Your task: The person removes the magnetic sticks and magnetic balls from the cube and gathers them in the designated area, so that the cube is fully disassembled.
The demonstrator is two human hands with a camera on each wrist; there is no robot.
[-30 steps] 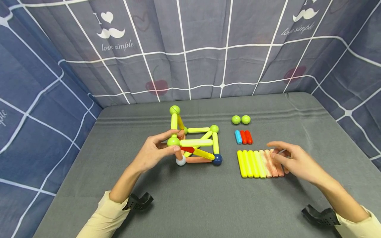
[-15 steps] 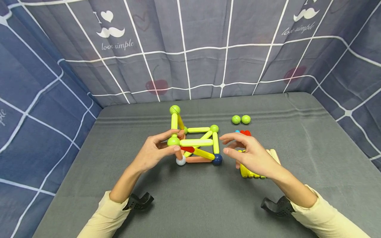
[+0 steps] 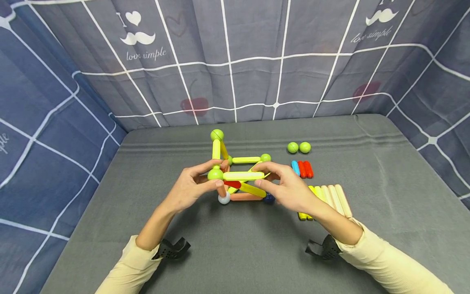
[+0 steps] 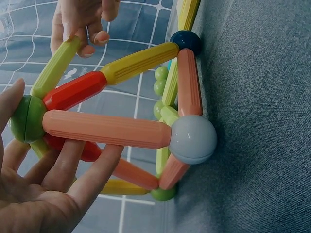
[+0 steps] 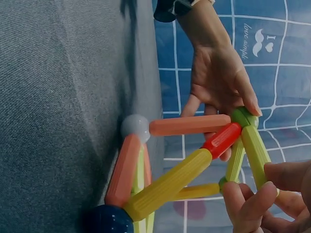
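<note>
A frame of coloured magnetic building sticks and balls stands on the grey table. My left hand (image 3: 191, 190) grips the frame's raised green ball (image 3: 215, 175) between thumb and fingers. From that ball a yellow-green stick (image 3: 240, 176) reaches rightward, and my right hand (image 3: 288, 185) pinches its far end between thumb and fingertips. Also joined at the ball are a red stick (image 5: 222, 141), running on into a yellow stick (image 5: 167, 185), and a peach stick (image 4: 107, 128) down to a white ball (image 4: 193, 139). A navy ball (image 4: 186, 42) marks another low corner. Higher up sits a second green ball (image 3: 217, 135).
Right of the frame lie two loose green balls (image 3: 299, 147) and a few short blue and red sticks (image 3: 302, 169). In front of these is a row of yellow and peach sticks (image 3: 340, 200), partly covered by my right forearm. A checked curtain (image 3: 253, 81) hangs behind the table.
My right hand has come leftward from the row of sticks to the frame and now pinches the free end of the yellow-green stick. The left hand keeps its grip in place.
</note>
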